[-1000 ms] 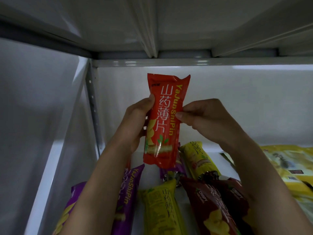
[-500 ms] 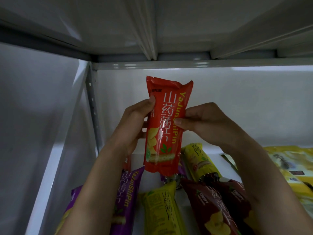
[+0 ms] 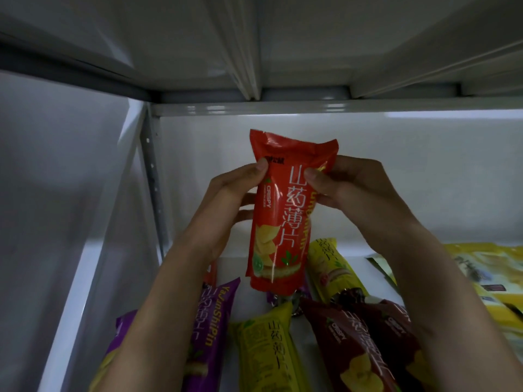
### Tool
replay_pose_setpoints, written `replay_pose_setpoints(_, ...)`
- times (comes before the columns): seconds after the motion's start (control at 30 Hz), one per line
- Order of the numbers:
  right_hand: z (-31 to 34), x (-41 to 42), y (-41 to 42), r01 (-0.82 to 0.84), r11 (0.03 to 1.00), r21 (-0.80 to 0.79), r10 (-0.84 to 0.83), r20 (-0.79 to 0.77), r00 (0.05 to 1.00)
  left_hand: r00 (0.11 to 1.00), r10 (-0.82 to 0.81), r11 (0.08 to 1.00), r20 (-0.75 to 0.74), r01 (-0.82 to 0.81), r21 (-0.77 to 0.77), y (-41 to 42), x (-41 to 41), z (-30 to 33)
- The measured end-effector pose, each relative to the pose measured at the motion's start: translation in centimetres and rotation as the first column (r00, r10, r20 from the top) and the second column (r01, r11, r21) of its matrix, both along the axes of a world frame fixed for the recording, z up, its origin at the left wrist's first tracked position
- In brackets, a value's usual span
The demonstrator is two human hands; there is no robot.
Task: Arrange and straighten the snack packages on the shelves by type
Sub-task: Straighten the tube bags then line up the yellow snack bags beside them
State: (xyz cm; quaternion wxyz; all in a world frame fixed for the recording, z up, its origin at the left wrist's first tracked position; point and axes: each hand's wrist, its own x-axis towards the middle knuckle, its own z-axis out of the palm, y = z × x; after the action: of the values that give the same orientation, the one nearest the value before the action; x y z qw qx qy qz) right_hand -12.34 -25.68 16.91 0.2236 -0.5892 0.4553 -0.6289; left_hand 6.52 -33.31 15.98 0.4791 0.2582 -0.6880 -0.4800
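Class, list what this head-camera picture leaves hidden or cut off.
- Purple package: the left forearm covers its left side in the head view.
- Dark red package: lower end cut by the bottom edge.
- Red package: back face and the fingers behind it unseen.
- Yellow bags: cut by the right edge.

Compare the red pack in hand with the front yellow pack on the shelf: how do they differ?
The red pack is held upright in the air by the left hand and right hand; the yellow pack lies flat on the shelf, untouched. The red pack shows in full; the yellow pack runs out of frame. Both are long, narrow packs with similar printing.
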Motion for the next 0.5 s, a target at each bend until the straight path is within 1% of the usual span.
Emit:
replay_pose_setpoints(0.1,-0.17,0.37,-0.17,-0.012,0.999,0.049,0.015,-0.061,0.998,0.997,-0.006,0.999,-0.077,0.003,-0.034,0.15,-0.2,-0.19)
replay_pose_setpoints(0.2,0.04,0.67,-0.03,-0.03,0.995,0.098,0.038,-0.078,0.996,0.992,0.004,0.998,-0.123,-0.011,-0.061,0.08,0.04,-0.31)
replay_pose_setpoints(0.27,0.16,0.87,0.05,-0.03,0.997,0.076,0.033,-0.039,0.999,0.992,0.002,0.997,-0.123,-0.012,-0.078,0.03,0.22,-0.3)
replay_pose_setpoints(0.37,-0.02,0.93,-0.24,0.013,1.0,-0.014,-0.013,-0.011,1.0,0.994,-0.003,0.996,-0.112,-0.008,-0.092,0.03,0.18,-0.31)
replay_pose_setpoints(0.5,-0.35,0.43,-0.6,0.053,0.998,-0.027,-0.053,-0.009,0.999,0.996,-0.029,0.998,-0.088,0.024,-0.06,0.15,-0.07,-0.26)
